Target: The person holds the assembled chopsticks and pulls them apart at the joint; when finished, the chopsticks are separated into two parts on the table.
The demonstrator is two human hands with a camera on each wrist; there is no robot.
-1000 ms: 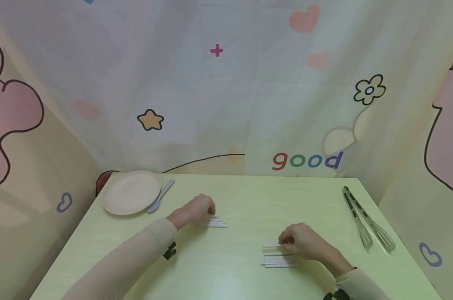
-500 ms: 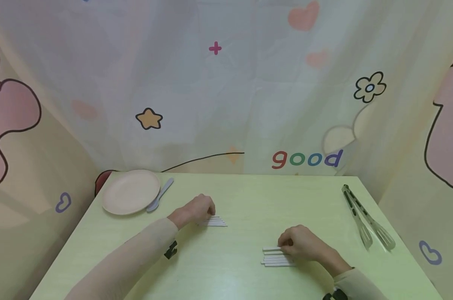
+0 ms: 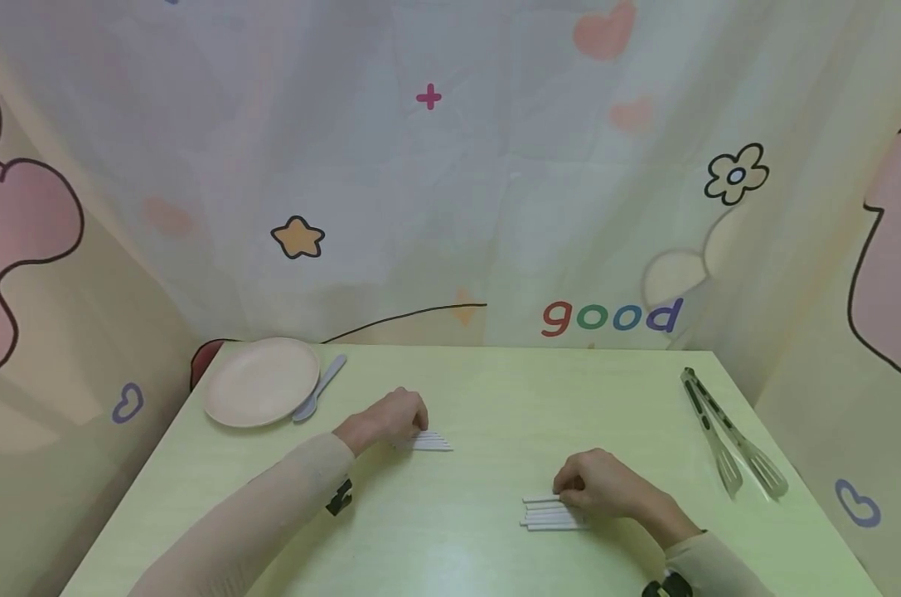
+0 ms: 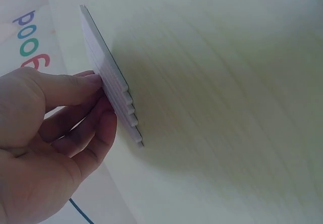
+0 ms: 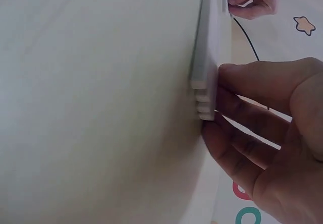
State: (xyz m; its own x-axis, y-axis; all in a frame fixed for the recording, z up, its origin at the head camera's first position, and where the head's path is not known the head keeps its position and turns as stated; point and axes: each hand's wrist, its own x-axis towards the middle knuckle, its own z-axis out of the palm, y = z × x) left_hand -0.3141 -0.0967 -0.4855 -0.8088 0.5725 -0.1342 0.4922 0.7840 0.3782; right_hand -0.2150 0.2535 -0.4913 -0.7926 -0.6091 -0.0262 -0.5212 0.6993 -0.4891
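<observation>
Several slim white sticks (image 3: 431,444) lie side by side in a row near the middle of the table, their right ends staggered. My left hand (image 3: 392,414) holds this row at its left end, with the thumb (image 4: 91,82) and curled fingers against the sticks. Nearer and to the right, a second row of white sticks (image 3: 550,521) lies with its members close together. My right hand (image 3: 603,481) bends over its right end, thumb (image 5: 229,75) and fingertips against the sticks. In the head view both hands hide part of their rows.
A pale round plate (image 3: 262,383) stands at the back left of the table (image 3: 450,547), with a grey-lilac spoon (image 3: 320,390) beside it. Metal tongs (image 3: 729,435) lie at the right. A printed curtain (image 3: 450,182) hangs behind the table.
My right hand has moved slightly toward the near edge, bringing the farthest stick of its row closer to the others. The left hand and its row stay in place.
</observation>
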